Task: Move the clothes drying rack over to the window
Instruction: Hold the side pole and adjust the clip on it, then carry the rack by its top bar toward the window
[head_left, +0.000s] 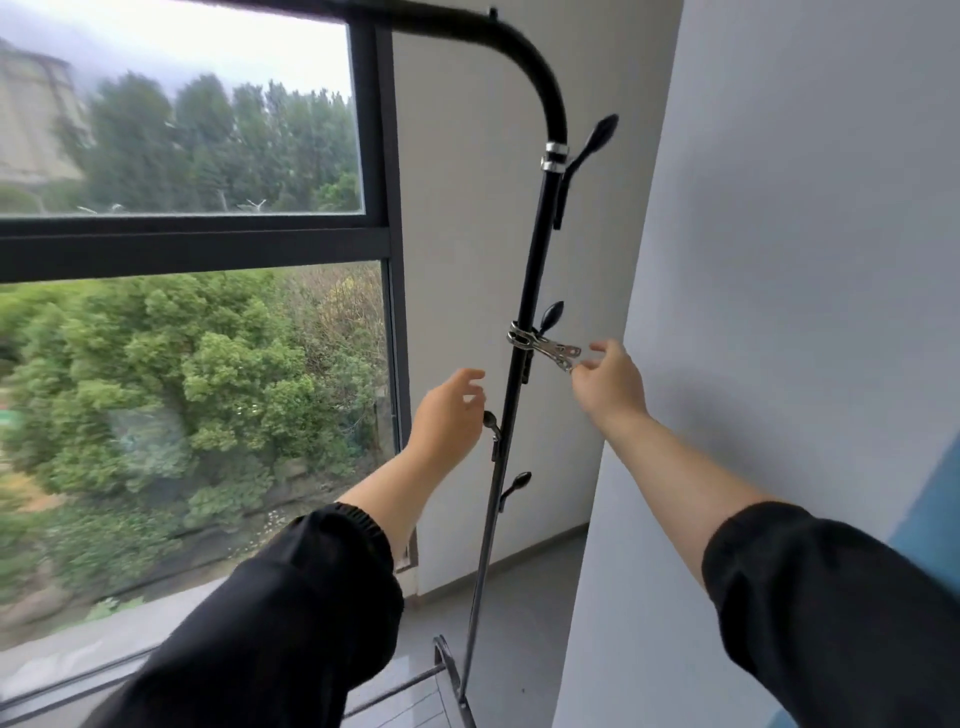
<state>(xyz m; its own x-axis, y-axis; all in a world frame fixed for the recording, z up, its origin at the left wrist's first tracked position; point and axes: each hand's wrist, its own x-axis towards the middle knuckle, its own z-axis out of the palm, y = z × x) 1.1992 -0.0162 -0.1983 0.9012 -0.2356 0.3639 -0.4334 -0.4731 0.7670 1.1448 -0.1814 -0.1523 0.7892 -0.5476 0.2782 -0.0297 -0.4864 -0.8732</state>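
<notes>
The black metal drying rack (535, 270) stands right beside the window (187, 228), its upright pole curving into a top bar overhead. Small black hook pegs stick out along the pole, and a silver metal clip (545, 347) is clamped on it at mid height. My left hand (449, 415) hovers just left of the pole with fingers apart, touching nothing. My right hand (608, 382) is just right of the pole, fingers spread, its fingertips at the tail of the clip. Neither hand grips the pole.
A white wall corner (727, 312) juts out close on the right of the rack. The rack's base bars (452, 675) rest on the grey floor near the window sill. Trees and a building show outside the glass.
</notes>
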